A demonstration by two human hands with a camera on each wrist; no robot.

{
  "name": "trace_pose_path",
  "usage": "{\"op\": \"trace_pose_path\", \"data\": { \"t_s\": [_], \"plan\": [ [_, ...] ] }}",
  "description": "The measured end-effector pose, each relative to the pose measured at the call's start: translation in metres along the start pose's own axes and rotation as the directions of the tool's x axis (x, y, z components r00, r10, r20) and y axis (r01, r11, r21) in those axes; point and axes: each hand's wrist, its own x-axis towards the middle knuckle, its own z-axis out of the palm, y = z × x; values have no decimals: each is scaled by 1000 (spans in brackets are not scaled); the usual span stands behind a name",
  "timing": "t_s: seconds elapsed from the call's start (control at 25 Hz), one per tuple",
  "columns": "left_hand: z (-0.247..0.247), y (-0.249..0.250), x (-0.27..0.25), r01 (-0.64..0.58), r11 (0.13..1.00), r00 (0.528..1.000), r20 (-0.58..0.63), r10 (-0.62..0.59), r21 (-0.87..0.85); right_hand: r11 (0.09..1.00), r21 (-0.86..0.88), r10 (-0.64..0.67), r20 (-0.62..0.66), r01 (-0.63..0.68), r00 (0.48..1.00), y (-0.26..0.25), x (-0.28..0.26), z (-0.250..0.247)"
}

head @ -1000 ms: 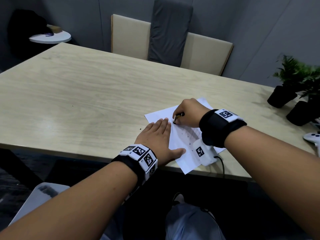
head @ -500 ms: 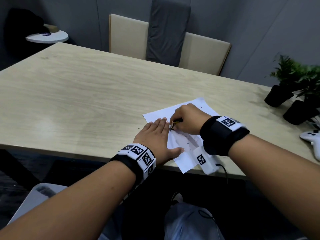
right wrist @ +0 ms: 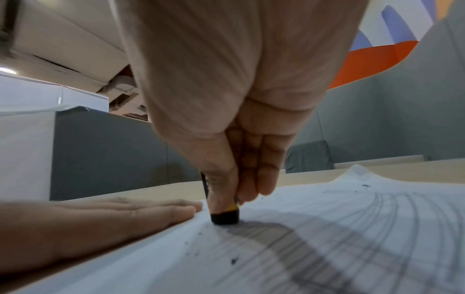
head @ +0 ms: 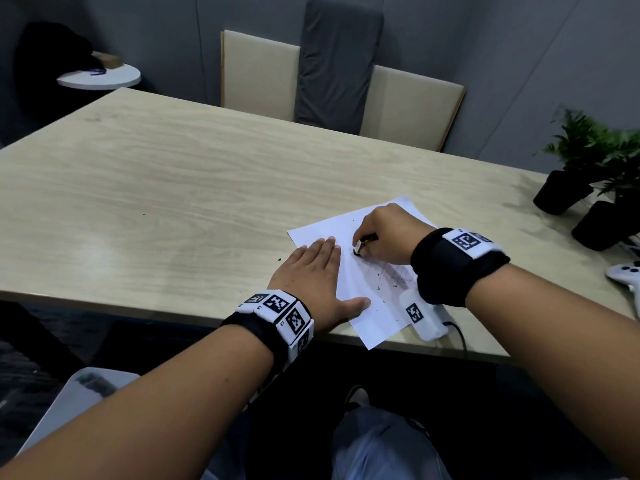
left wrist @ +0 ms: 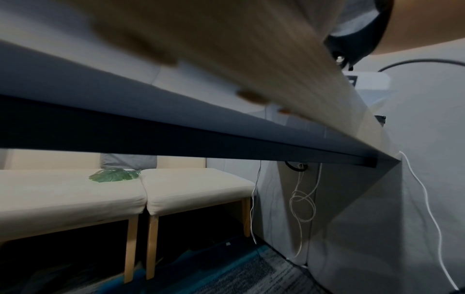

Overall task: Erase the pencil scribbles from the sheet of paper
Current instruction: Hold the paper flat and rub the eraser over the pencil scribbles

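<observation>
A white sheet of paper (head: 374,296) lies near the table's front edge, with grey pencil scribbles (head: 394,271) across its middle. My right hand (head: 384,233) pinches a small black and yellow eraser (head: 358,249) and presses its tip on the sheet. In the right wrist view the eraser (right wrist: 225,216) stands upright on the paper (right wrist: 327,248) at the left end of the scribbles (right wrist: 377,228), amid dark crumbs. My left hand (head: 311,271) lies flat with straight fingers on the sheet's left edge, and shows as the left hand (right wrist: 100,216) beside the eraser.
The wooden table (head: 173,202) stretches left and far. Two potted plants (head: 588,168) and a white game controller (head: 627,275) sit at the right. A white tagged device with a cable (head: 426,320) lies by the sheet's near corner. A bench (head: 398,105) stands behind.
My right hand with the eraser has slid back and forth over the sheet, first nearer and left, now slightly right again. The left hand has stayed flat in place.
</observation>
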Motion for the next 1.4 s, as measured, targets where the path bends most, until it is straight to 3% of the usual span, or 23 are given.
{"op": "trace_pose_path", "data": {
  "t_s": [0.16, 0.36, 0.68, 0.92, 1.24, 1.4],
  "plan": [
    [1, 0, -1, -1, 1000, 1000, 0, 1, 1, 999, -49, 27, 132, -21, 991, 2, -15, -11],
    [0, 0, 0, -3, 1000, 1000, -11, 3, -7, 999, 30, -10, -88, 12, 996, -11, 11, -2],
    [2, -1, 1, -6, 1000, 1000, -8, 6, 0, 999, -32, 10, 145, -5, 989, 3, -21, -4],
    [1, 0, 0, 0, 1000, 1000, -1, 0, -3, 998, -26, -57, -32, 56, 998, -2, -14, 5],
    [0, 0, 0, -7, 1000, 1000, -9, 7, -9, 996, -76, -36, 212, 53, 977, 5, -48, -10],
    [0, 0, 0, -7, 1000, 1000, -11, 7, -13, 997, -5, -81, 2, 81, 997, -3, -24, 1]
  ]
}}
